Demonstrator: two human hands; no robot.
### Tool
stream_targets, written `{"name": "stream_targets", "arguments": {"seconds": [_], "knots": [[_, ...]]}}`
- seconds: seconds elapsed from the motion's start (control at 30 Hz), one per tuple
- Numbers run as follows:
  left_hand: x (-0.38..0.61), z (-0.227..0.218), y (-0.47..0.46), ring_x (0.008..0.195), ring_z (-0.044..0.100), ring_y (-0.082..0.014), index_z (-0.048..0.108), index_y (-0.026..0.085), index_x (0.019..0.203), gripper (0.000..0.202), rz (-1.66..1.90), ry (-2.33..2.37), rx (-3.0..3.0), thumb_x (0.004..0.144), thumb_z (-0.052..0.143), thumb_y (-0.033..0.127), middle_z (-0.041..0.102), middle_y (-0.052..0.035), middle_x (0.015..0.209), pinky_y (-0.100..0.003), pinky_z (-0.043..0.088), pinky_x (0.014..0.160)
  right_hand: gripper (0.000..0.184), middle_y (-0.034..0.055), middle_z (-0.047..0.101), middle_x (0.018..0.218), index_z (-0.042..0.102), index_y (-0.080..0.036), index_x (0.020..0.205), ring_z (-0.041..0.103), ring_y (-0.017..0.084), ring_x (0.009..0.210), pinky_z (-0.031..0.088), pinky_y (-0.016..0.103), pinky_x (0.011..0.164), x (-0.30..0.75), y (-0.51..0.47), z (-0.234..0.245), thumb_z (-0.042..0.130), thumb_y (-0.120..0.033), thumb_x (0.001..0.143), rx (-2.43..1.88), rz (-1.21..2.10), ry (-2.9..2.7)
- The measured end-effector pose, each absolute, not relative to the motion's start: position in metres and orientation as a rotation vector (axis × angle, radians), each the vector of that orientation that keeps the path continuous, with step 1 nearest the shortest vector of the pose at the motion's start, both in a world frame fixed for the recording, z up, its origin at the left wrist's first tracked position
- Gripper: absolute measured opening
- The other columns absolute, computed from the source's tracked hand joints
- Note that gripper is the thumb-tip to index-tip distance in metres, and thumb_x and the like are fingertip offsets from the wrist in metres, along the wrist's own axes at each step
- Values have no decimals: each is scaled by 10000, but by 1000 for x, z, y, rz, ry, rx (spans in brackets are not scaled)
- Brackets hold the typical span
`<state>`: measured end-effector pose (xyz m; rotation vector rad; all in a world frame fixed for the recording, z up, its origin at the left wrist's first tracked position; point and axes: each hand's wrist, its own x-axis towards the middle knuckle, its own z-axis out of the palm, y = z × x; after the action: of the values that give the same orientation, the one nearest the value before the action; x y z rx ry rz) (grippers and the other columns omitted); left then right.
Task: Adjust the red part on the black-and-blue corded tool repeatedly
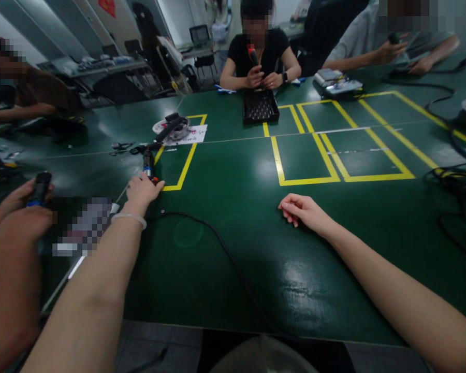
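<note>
My left hand (143, 190) reaches far forward on the table, its fingers wrapped over the near end of a black cylindrical tool (148, 160) with a blue band and a bit of orange. I cannot make out the tool's exact kind. Just beyond it lie a dark strap-like piece (173, 126) and a clear round roll (161, 127), on a white sheet (198, 134). My right hand (297, 208) rests on the green tabletop with its fingers loosely curled and nothing visible in them, just short of the yellow tape outlines.
A black cable (225, 246) crosses the green table (236, 290) toward me. At left, another person's hands hold a similar black tool (41, 189). Opposite, someone sits behind a black tray (261, 111), holding a red-tipped tool (252, 54). Coiled cables (464, 181) lie right.
</note>
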<state>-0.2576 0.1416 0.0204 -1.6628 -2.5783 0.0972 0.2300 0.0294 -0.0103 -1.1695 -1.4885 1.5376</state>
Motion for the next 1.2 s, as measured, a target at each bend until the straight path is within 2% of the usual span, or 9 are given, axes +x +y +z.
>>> {"name": "stream_targets", "arguments": {"seconds": [0.07, 0.2, 0.33, 0.47, 0.6, 0.73, 0.9, 1.1, 1.2], "knots": [[-254, 19, 140, 1193, 442, -340, 347, -42, 1384, 745, 54, -2593, -1626, 943, 478, 543, 438, -254, 1369, -458, 410, 947, 336, -14, 557, 660, 605, -151, 867, 539, 84, 531, 425, 183, 410, 230, 29, -10, 653, -484, 852, -1172, 1531, -1487], [-253, 20, 140, 1093, 491, -278, 456, -64, 1282, 584, -37, -2668, -1501, 1021, 285, 430, 514, -216, 1236, -406, 445, 877, 334, -14, 558, 661, 605, -151, 871, 540, 86, 535, 428, 183, 413, 231, 29, -11, 651, -481, 854, -1179, 1529, -1486], [-254, 21, 142, 1022, 510, -237, 509, -67, 1195, 579, -87, -2727, -1420, 1030, 225, 410, 552, -171, 1105, -353, 469, 813, 337, -15, 556, 659, 604, -151, 869, 540, 87, 536, 426, 182, 412, 230, 29, -11, 649, -484, 854, -1189, 1527, -1488], [-250, 20, 140, 1089, 518, -273, 500, -61, 1229, 571, -95, -2723, -1421, 1025, 246, 408, 535, -192, 1186, -404, 471, 869, 336, -14, 559, 664, 603, -152, 866, 542, 89, 535, 422, 185, 411, 229, 28, -9, 649, -484, 853, -1192, 1529, -1486], [-239, 19, 135, 1179, 506, -363, 505, -49, 1271, 577, -77, -2663, -1472, 1007, 284, 414, 504, -259, 1287, -469, 455, 915, 330, -14, 557, 663, 601, -152, 865, 539, 87, 533, 423, 183, 412, 228, 28, -9, 647, -479, 855, -1197, 1519, -1491], [-222, 17, 122, 1182, 522, -420, 542, -27, 1256, 587, -38, -2610, -1541, 987, 288, 429, 526, -298, 1271, -501, 457, 916, 335, -7, 563, 666, 602, -154, 863, 537, 90, 539, 420, 183, 412, 229, 28, -10, 651, -484, 853, -1194, 1514, -1501], [-183, 14, 90, 1088, 590, -385, 569, 50, 1236, 568, 20, -2497, -1761, 981, 280, 468, 592, -243, 1178, -475, 486, 876, 343, -3, 566, 669, 608, -156, 864, 538, 94, 542, 422, 185, 412, 229, 28, -10, 657, -496, 846, -1205, 1503, -1495], [-106, 18, 42, 1000, 613, -331, 493, 76, 1333, 567, 40, -2238, -2088, 1009, 227, 458, 592, -211, 1138, -407, 511, 766, 335, 1, 557, 655, 619, -154, 853, 496, 90, 511, 361, 181, 381, 227, 27, -4, 641, -489, 855, -1223, 1450, -1507], [-69, 22, 24, 982, 611, -302, 454, 80, 1390, 565, 13, -2114, -2209, 1016, 252, 452, 590, -190, 1137, -369, 510, 725, 297, -5, 544, 636, 631, -152, 839, 462, 87, 507, 360, 199, 422, 224, 26, -2, 617, -447, 878, -1234, 1313, -1577]]}}
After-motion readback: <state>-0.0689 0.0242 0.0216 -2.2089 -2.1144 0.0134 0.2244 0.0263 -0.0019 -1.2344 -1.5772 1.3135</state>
